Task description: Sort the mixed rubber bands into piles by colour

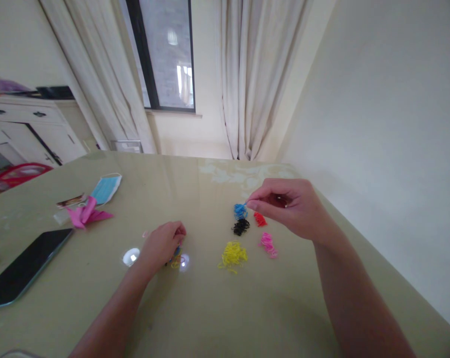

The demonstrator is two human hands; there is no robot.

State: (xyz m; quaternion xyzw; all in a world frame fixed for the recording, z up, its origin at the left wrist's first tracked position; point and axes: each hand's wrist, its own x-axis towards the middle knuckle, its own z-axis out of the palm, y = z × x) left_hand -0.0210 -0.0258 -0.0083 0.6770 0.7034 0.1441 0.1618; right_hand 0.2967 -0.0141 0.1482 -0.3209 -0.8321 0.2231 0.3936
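Note:
My right hand point(290, 206) is closed in a pinch at the edge of a pile of blue rubber bands point(240, 211), with a thin blue band at its fingertips. Just below that pile lie black bands point(241, 227), and red bands point(260, 219) sit under the hand. Pink bands point(268, 245) and a larger heap of yellow bands point(233, 254) are closer to me. My left hand point(164, 246) rests on the table with curled fingers beside a small mixed cluster of bands point(176, 261), partly covering it. Whatever its fingertips hold is hidden.
On the left of the glossy table point(210, 318) lie a dark-screened tablet or phone point(27, 266), a pink folded-paper shape point(88, 214), a small packet point(71, 200) and a blue face mask point(106, 189). A wall point(396, 149) borders the table's right side.

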